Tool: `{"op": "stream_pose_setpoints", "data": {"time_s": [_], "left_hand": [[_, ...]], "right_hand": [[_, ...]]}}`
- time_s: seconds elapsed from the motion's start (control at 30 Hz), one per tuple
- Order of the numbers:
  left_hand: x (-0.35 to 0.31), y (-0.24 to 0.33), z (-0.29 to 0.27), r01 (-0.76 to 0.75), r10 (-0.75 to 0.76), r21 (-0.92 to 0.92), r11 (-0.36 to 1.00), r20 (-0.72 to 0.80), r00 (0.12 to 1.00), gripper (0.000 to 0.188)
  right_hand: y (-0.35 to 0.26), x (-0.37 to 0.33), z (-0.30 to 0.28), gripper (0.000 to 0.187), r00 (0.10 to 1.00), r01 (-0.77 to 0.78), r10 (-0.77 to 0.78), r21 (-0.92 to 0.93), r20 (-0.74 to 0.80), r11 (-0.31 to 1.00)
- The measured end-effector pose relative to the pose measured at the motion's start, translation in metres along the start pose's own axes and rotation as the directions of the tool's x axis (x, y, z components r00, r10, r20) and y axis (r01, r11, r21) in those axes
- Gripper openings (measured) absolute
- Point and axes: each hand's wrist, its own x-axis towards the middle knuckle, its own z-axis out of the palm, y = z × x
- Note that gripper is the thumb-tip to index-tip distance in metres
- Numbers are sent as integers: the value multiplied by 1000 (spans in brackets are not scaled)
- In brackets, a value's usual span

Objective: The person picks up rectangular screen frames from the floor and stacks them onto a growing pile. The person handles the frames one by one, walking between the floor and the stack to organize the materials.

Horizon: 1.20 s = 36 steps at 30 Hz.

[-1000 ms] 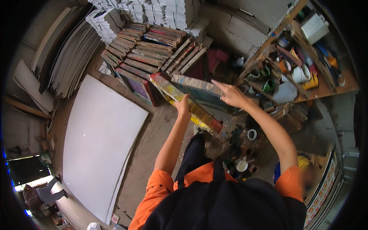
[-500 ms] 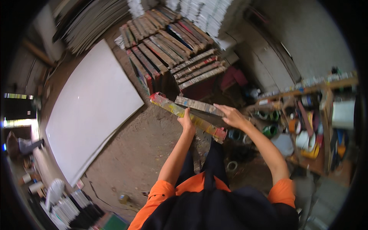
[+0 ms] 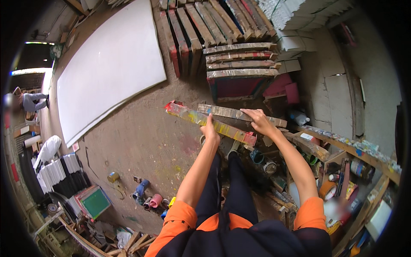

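Note:
Two paint-stained wooden screen-printing frames are in front of me, seen edge-on and side by side. My left hand (image 3: 209, 129) is closed on the nearer frame (image 3: 231, 132), which has yellow stains and red ends. Its thumb lies over the upper edge. My right hand (image 3: 260, 121) grips the farther grey-brown frame (image 3: 222, 112), fingers over its upper edge. At their left ends the two frames lie close together, and toward the right they spread apart. The flat faces of both are hidden.
Ahead stands a stack of similar frames (image 3: 242, 47). A large white sheet (image 3: 111, 68) lies on the floor at left. Cluttered wooden shelving (image 3: 355, 152) is close on my right. Cans (image 3: 269, 167) stand near my feet. A person (image 3: 32, 103) is at far left.
My view has tilted downward and shifted, so the stack sits higher and more floor shows. The grey-brown frame now shows extending past my right hand. Both hands keep hold of their frames.

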Motion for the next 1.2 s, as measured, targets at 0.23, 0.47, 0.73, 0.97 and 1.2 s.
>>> {"op": "stream_pose_setpoints", "data": {"time_s": [0.23, 0.47, 0.73, 0.97, 1.2], "left_hand": [[38, -46, 22, -89, 78, -79, 993, -143, 987, 44], [62, -54, 55, -14, -13, -124, 992, -217, 976, 41], [80, -78, 80, -8, -19, -143, 990, -187, 982, 56], [82, -69, 112, 99, -144, -207, 973, -212, 967, 59], [91, -85, 119, 67, -100, -247, 967, -127, 987, 55]], "right_hand": [[59, 34, 29, 62, 996, 86, -85, -36, 31, 996], [109, 65, 40, 59, 996, 53, -49, -54, 71, 997], [143, 97, 18, 55, 998, 45, -43, -59, 41, 997], [161, 121, 16, 51, 999, 19, -21, -40, -34, 999], [138, 111, 14, 41, 988, -19, 11, -54, -151, 998]]}}
